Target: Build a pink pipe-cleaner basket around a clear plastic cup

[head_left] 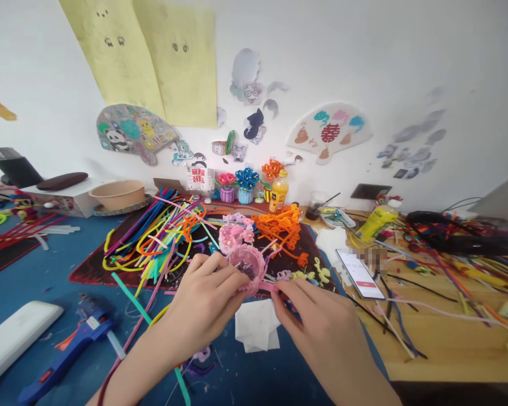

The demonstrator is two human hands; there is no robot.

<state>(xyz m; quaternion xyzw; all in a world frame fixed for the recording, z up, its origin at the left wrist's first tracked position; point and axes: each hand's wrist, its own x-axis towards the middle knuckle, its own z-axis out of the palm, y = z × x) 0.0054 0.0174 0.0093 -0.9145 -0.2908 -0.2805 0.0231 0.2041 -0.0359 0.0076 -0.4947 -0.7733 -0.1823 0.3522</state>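
My left hand [209,293] is closed on the near left side of a small round pot made of pink pipe cleaners [259,265], its opening tilted toward me. Something purplish and shiny shows inside it, too unclear to name. Between the thumb and forefinger of my right hand [315,310] is the end of a pink pipe cleaner [266,286], which reaches toward the pot's lower edge. Whether it is fixed there is hidden. Pink fuzzy flowers [232,237] are just beyond the pot. White tissue paper [257,327] lies below my hands.
Loose coloured pipe cleaners [152,242] spread at left, an orange heap [281,225] behind. A blue glue gun [84,332] lies front left. A phone [359,273] and a yellow-green bottle [376,220] are at right. An orange drink bottle [279,192] stands by finished flower pots [245,194].
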